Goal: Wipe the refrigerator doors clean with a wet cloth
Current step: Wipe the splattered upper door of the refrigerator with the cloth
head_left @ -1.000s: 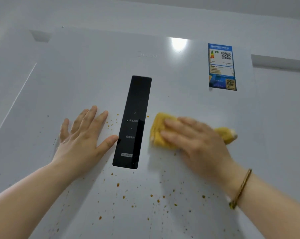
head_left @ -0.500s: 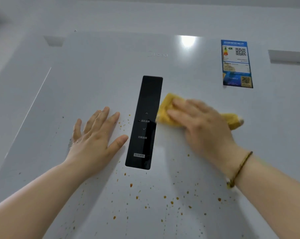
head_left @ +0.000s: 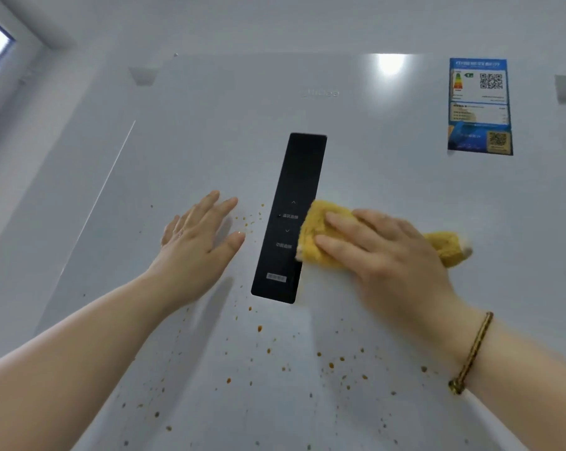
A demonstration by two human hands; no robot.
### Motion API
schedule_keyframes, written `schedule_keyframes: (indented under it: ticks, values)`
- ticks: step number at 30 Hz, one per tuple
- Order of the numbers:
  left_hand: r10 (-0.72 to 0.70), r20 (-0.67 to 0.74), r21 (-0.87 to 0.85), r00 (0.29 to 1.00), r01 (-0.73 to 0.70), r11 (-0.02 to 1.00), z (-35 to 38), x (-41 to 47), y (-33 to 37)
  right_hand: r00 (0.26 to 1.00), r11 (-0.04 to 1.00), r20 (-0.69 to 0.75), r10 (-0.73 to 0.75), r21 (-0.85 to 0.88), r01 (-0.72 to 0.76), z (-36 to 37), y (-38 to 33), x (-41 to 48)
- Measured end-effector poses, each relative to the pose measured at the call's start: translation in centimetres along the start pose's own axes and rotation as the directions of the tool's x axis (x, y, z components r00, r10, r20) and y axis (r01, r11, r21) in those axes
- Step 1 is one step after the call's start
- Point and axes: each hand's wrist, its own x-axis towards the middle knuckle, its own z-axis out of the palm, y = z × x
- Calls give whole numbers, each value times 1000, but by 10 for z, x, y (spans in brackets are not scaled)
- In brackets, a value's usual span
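Centre of frame: right hand (head_left: 382,255), fingers flat, pressing yellow cloth (head_left: 320,236) against refrigerator door (head_left: 389,190) beside black control panel (head_left: 291,216); left hand (head_left: 197,242) released, flat on door; brown spatters (head_left: 258,328) below.

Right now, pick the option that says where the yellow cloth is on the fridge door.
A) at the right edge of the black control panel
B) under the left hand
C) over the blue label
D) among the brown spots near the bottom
A: the right hand presses the yellow cloth to the refrigerator door, its left end at the black control panel's right edge.
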Motion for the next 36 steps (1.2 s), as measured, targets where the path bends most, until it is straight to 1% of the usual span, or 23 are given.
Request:
schedule_keyframes:
  ticks: [2,3,4,5,7,9,10,12,14,17,19,21,22,23,26,27,28,29,30,32,34,35,36]
  values:
    - [-44,-44,10,998,45,999,-3,-10,-7,974,976,-55,219,1,-219,-1,13,12]
    - [-74,-67,11,995,75,997,-4,-14,-13,958,960,-58,281,6,-281,0,11,13]
    - [-112,-84,8,990,113,994,-6,-19,-19,957,959,-63,283,12,-283,3,2,9]
    - [-148,-96,3,984,149,989,-8,-24,-25,972,974,-57,228,31,-226,4,-12,3]
    - [-205,-109,21,973,208,978,-12,-33,-38,1000,991,-18,1,131,1,3,-51,-11]
    - [-225,-118,50,967,232,971,-16,-38,-48,977,960,37,-208,200,197,-3,-82,-19]
    - [-225,-135,54,965,234,971,-20,-38,-55,961,945,67,-267,213,247,-3,-91,-16]
    - [-234,-168,28,958,242,970,-28,-34,-66,955,943,96,-282,209,258,4,-91,-2]
    - [-258,-172,-19,951,259,966,-37,-29,-80,976,972,79,-203,140,191,15,-82,23]
    - [-330,-149,-63,932,324,944,-41,-24,-98,998,999,51,27,22,-28,28,-63,60]
    - [-375,-121,-101,919,364,926,-45,-23,-116,972,972,65,227,-70,-222,35,-66,80]
    - [-396,-73,-139,915,384,913,-47,-23,-131,935,934,53,352,-93,-346,40,-81,85]
    - [-389,-37,-165,920,378,911,-48,-25,-137,931,929,41,364,-85,-359,43,-96,81]
    - [-368,-2,-196,930,360,912,-48,-28,-143,941,940,29,336,-73,-334,46,-115,74]
    - [-312,31,-321,950,305,897,-51,-31,-155,992,994,67,108,-9,-108,44,-164,47]
    - [-304,38,-378,952,295,877,-53,-31,-157,995,999,89,46,6,-47,43,-166,45]
    - [-304,54,-438,951,296,849,-57,-30,-159,994,1000,112,19,9,-20,43,-161,49]
    - [-307,71,-490,949,301,818,-61,-29,-161,993,1000,114,27,-1,-27,44,-152,56]
    - [-311,88,-540,946,308,783,-65,-27,-164,993,997,97,70,-33,-67,46,-140,65]
    - [-303,133,-634,944,316,706,-71,-26,-171,968,965,39,246,-107,-241,49,-116,84]
    - [-284,177,-695,942,324,642,-76,-27,-176,904,895,-9,427,-139,-424,51,-116,93]
    - [-274,193,-705,942,327,629,-78,-28,-180,892,882,-25,451,-143,-449,54,-127,92]
    - [-265,203,-712,943,328,620,-79,-28,-183,903,893,-20,429,-136,-428,57,-142,87]
